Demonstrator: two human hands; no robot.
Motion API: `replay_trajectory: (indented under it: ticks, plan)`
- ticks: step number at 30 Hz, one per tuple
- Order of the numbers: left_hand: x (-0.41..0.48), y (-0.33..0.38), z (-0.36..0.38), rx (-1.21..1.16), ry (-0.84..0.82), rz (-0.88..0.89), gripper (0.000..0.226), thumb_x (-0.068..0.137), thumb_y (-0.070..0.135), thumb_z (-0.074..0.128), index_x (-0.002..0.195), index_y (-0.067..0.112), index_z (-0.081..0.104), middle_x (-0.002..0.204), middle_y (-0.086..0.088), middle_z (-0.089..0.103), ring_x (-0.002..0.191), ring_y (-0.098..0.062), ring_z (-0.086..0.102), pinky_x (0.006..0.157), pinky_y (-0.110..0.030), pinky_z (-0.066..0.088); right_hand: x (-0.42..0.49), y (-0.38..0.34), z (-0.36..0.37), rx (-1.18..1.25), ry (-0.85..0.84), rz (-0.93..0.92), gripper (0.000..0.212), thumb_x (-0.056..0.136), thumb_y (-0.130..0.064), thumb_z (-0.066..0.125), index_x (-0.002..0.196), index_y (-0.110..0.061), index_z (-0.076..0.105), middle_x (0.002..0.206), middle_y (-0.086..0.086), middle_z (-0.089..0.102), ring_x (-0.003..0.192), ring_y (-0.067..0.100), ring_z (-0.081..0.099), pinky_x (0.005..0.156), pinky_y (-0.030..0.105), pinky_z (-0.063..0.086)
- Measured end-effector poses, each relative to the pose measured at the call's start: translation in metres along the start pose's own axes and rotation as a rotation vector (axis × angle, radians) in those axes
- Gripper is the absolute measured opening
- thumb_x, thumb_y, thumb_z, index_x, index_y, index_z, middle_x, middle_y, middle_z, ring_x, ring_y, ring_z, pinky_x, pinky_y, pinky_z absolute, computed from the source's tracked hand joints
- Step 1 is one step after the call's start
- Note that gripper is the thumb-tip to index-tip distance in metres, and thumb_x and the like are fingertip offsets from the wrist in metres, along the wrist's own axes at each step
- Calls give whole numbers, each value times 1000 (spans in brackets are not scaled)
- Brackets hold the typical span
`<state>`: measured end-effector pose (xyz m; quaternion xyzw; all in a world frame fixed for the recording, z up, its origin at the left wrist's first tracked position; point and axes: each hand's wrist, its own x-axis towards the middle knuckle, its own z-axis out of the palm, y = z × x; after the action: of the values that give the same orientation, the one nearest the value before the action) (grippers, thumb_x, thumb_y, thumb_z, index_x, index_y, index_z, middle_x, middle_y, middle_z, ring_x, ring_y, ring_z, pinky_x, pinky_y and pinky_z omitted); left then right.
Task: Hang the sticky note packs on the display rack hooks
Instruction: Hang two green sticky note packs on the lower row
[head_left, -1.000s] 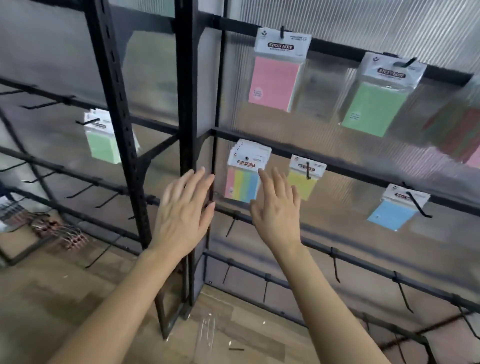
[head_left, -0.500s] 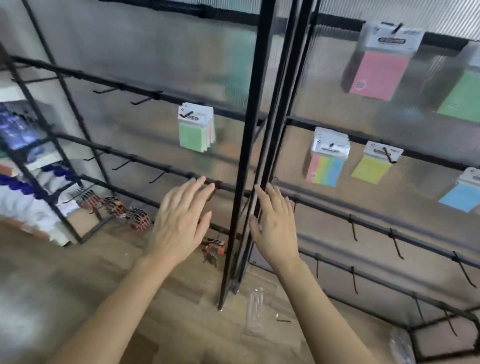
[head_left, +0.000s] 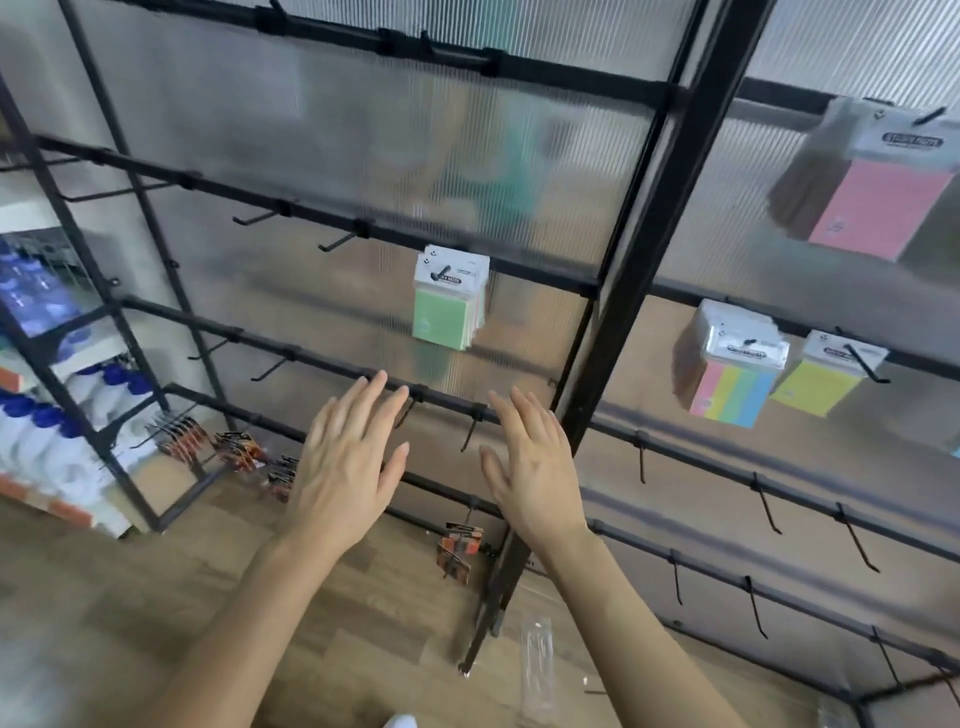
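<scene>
Both hands are raised in front of the rack (head_left: 641, 244). The left hand (head_left: 343, 467) and right hand (head_left: 535, 467) have straight, spread fingers (head_left: 375, 397) and hold nothing.

Four lots of notes already hang. A green pack (head_left: 449, 301) (several seem stacked on one hook) is just above the fingertips. Up and to the right of the right fingers are a striped pack (head_left: 732, 376), a yellow pack (head_left: 818, 384) and, higher, a pink pack (head_left: 878, 208).

Much looks left to do. A bare hook (head_left: 470, 432) sits between the two hands, and more run above left and below right of the fingers.

With no pack in hand and no loose packs in sight, the next one probably has to be fetched first. Small orange cards (head_left: 460, 551) hang below the hands, near the floor.
</scene>
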<state>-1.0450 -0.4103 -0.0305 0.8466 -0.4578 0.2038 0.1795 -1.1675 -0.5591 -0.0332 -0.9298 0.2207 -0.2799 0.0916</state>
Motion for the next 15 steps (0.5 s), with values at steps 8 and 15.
replay_trajectory:
  ticks: [8,15]
  plan:
    - [95,-67,17,16,12,47,48,90,32,37,129,7,49,135,-16,49,123,-32,49,99,-47,36,112,3,31,-22,34,46,52,84,-18,56,135,-11,44,135,10,48,124,29,44,102,43,37]
    - [148,-96,41,-68,45,84,42,90,21,55,129,7,50,134,-15,50,122,-33,50,96,-48,41,168,9,43,-99,55,75,46,88,-16,55,133,-7,47,130,12,51,118,30,47,93,41,39]
